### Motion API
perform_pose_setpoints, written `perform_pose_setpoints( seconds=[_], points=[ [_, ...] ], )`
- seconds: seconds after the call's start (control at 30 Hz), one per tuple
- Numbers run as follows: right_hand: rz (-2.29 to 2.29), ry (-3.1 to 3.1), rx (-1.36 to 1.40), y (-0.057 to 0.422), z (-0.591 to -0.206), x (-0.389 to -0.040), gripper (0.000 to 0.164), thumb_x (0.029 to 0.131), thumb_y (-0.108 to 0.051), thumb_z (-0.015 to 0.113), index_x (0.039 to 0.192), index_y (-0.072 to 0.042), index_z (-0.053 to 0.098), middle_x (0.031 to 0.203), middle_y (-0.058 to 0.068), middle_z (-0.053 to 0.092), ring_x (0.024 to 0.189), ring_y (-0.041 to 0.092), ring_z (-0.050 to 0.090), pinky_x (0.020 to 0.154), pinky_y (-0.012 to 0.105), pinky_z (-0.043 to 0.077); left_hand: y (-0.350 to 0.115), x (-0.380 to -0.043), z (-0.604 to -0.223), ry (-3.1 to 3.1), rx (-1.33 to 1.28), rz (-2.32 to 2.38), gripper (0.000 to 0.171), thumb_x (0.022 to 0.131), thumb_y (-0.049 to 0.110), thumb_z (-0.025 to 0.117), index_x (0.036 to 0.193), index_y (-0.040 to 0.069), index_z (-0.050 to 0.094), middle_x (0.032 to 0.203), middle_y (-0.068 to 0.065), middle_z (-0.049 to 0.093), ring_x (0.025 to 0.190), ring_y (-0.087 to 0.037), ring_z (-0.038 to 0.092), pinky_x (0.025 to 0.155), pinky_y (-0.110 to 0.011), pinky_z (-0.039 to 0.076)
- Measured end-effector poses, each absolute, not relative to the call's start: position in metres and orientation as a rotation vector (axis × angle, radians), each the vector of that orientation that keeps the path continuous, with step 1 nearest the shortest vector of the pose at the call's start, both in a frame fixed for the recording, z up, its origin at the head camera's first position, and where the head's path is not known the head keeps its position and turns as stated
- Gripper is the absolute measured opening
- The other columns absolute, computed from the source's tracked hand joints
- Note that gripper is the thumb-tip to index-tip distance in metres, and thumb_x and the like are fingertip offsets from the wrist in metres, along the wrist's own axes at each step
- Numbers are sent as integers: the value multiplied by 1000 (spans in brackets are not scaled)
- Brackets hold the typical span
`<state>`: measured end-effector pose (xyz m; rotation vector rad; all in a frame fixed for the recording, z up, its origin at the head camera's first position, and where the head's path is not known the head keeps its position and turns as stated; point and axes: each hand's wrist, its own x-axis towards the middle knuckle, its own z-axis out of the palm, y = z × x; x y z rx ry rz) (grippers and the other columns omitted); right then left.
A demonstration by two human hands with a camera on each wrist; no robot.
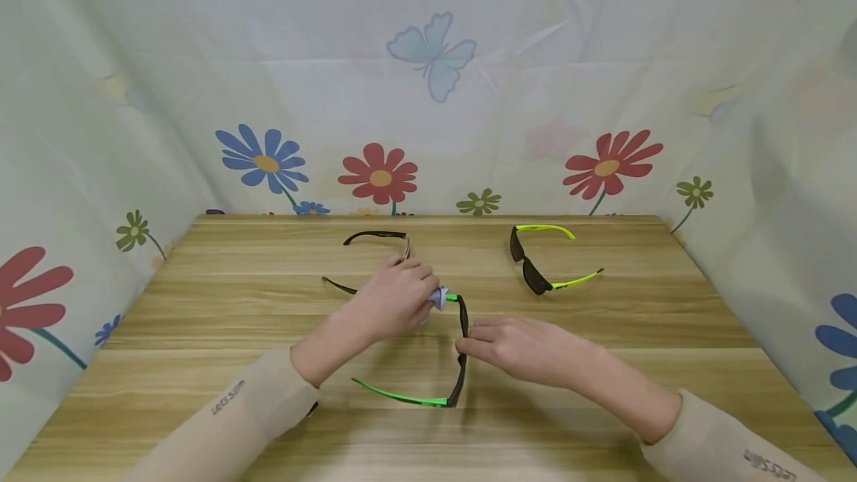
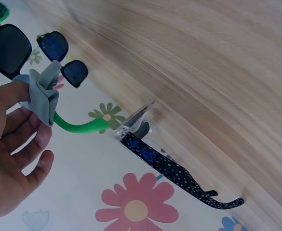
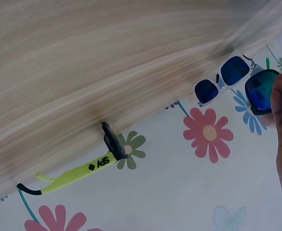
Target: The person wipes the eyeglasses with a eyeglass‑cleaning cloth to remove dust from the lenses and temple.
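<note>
One pair of black-fronted, green-templed plastic sunglasses [image 1: 460, 382] over wood-grain table [image 1: 669, 333] | left hand [image 1: 395, 300] pinches bunched pale-blue cloth [image 1: 439, 297] round one temple [image 2: 80, 128] | right hand [image 1: 522, 348] pinches their middle | hard pull could strain hinge [image 1: 460, 298]

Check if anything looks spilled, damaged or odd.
Nothing stands out: no spill, no visible damage on the green-armed sunglasses, black-armed pair or yellow-armed pair. A dark tip by the left sleeve is mostly hidden.

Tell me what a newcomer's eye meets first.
The green-armed sunglasses between the left hand and right hand at center, a pale blue cloth around one temple, probably stand out first. Next come yellow-armed sunglasses, farther back on the right, and a blue butterfly on the fabric backdrop.
</note>
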<state>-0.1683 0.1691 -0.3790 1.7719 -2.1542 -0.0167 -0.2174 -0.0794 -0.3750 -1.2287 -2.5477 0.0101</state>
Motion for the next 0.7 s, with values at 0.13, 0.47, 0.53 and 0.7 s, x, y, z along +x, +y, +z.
perform_pose_setpoints(
  seconds=[0.13, 0.47, 0.53, 0.7],
  points=[
    [-6, -2205, 1754, 172, -379, -168, 39, 82, 13, 76, 116, -4, 68, 99, -1, 67, 86, 9, 59, 76, 20, 51, -84, -222, -377, -2585, -1203, -29, 8, 95, 20, 72, 94, 13, 69, 95, 1, 67, 96, -20, 62, 85, -42, 49],
    [-3, -2229, 1702, 183, -377, -171, 38, 83, 11, 74, 118, -2, 69, 100, 0, 68, 89, 11, 61, 75, 21, 53, -102, -231, -378, -2677, -1120, -140, 11, 93, 17, 76, 90, 11, 67, 83, 4, 62, 82, -18, 62, 82, -47, 50],
    [8, -2220, 1699, 186, -377, -171, 39, 82, 12, 74, 118, -2, 68, 100, 0, 68, 87, 11, 61, 73, 21, 52, -107, -233, -379, -2699, -1097, -161, 11, 92, 17, 76, 88, 13, 67, 81, 5, 61, 78, -17, 61, 80, -47, 49],
    [43, -2205, 1674, 197, -375, -173, 48, 73, 19, 77, 116, -1, 67, 98, 2, 67, 84, 11, 60, 70, 20, 52, -119, -238, -381, -2757, -1009, -237, 21, 90, 15, 75, 75, 17, 61, 71, 7, 53, 66, -14, 51, 75, -43, 45]
  ],
)
